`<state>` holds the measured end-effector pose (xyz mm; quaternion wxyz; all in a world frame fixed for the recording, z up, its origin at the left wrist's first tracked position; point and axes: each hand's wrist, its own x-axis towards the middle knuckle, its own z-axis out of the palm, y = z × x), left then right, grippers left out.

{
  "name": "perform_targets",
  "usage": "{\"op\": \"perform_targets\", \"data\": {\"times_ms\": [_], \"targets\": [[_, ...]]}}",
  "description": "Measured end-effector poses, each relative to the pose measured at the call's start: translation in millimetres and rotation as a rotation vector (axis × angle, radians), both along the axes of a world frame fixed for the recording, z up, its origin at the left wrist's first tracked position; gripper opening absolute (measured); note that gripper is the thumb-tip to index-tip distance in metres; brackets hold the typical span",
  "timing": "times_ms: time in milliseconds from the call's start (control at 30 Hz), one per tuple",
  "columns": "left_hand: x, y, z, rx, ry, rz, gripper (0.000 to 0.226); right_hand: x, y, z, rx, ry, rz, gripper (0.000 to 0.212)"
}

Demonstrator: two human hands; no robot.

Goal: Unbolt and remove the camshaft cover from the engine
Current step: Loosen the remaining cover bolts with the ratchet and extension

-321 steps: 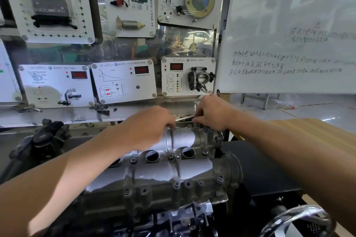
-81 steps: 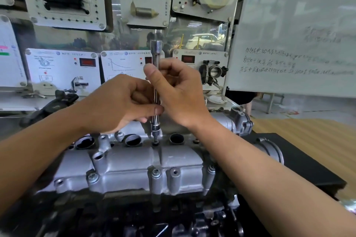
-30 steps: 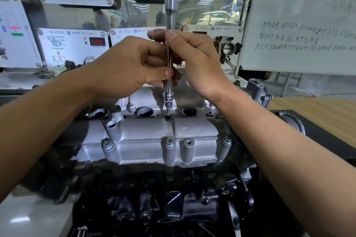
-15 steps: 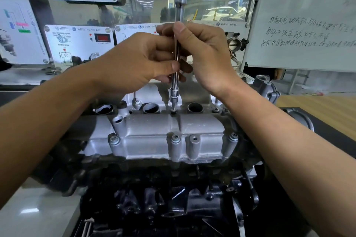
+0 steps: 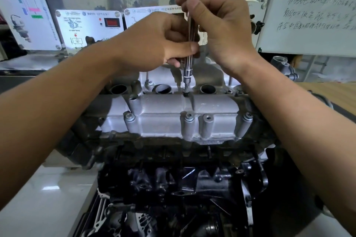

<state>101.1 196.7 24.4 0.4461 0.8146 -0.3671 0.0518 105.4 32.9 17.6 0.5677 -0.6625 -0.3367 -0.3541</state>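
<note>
The silver cover (image 5: 163, 113) sat on top of the dark engine (image 5: 173, 179) while the left hand (image 5: 152, 44) and right hand (image 5: 223, 31), each grip pinching the near-upright driver (image 5: 189, 59), held its tip on a bolt (image 5: 186, 94) midway along the cover.

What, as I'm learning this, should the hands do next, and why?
Probably spin the extension bar between left hand and right hand to back out the middle bolt: both pinch the bar, its bit sits in that bolt, and front bolts still hold the camshaft cover.
</note>
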Motion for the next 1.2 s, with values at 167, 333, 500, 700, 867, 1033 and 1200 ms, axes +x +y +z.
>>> {"op": "perform_targets", "data": {"times_ms": [167, 333, 500, 700, 867, 1033, 1200], "targets": [[-5, 2, -1, 0.043, -0.024, -0.031, 0.015, -2, 0, 0, -0.008, 0.08, 0.009, 0.024], [-8, -11, -4, 0.06, -0.232, 0.174, 0.028, -1, -2, 0, 0.069, -0.003, -0.037, 0.031], [-6, -14, -4, 0.059, -0.182, 0.146, 0.024, 2, -6, 0, 0.074, 0.025, -0.033, 0.037], [-5, -5, 1, -0.027, -0.025, -0.082, 0.016, -1, -2, 0, -0.029, 0.11, 0.041, 0.031], [-4, -10, -2, -0.044, -0.239, 0.152, 0.028, -1, -2, 1, -0.031, -0.002, 0.034, 0.023], [-5, -14, -5, -0.043, -0.344, 0.211, 0.031, 0, -5, 1, 0.02, -0.019, 0.092, 0.012], [-7, -15, -5, -0.228, 0.022, -0.048, 0.014, -1, -3, 2, 0.011, 0.071, 0.169, 0.019]]}}
